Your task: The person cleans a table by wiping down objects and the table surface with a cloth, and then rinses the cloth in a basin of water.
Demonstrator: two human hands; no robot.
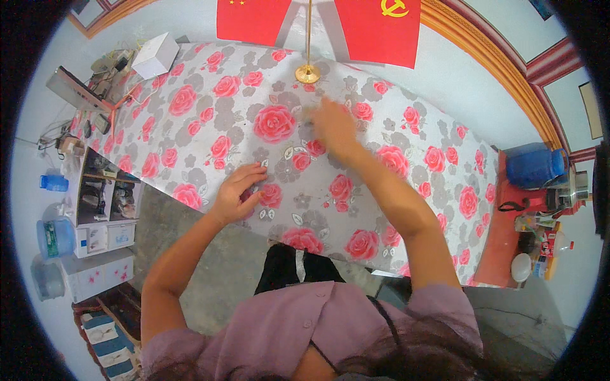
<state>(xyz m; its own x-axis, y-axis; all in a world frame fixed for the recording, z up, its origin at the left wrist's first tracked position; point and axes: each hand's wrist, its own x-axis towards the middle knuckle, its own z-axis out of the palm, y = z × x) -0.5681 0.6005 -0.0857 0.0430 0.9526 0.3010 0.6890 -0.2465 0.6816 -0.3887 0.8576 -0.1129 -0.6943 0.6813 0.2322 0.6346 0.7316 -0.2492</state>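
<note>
My left hand (240, 193) rests on a rose-patterned tablecloth (286, 185) near its front edge. Its thumb stands apart from the fingers, and it holds nothing. Farther out, my right hand (336, 126) is over the middle of the cloth, blurred by motion. Its fingers point away from me, short of the round gold base (307, 74) of a flag stand. Whether anything lies under or between those fingers is too blurred to tell. Two red flags (381, 33) hang from the stand's pole at the back of the table.
At the far left stand a monitor (78, 90), a white box (155, 55) and tangled cables. A red side table (491, 228) on the right bears a blue jug (536, 166), bottles and a white bowl (521, 267). Shelves (107, 195) and water bottles line the left wall.
</note>
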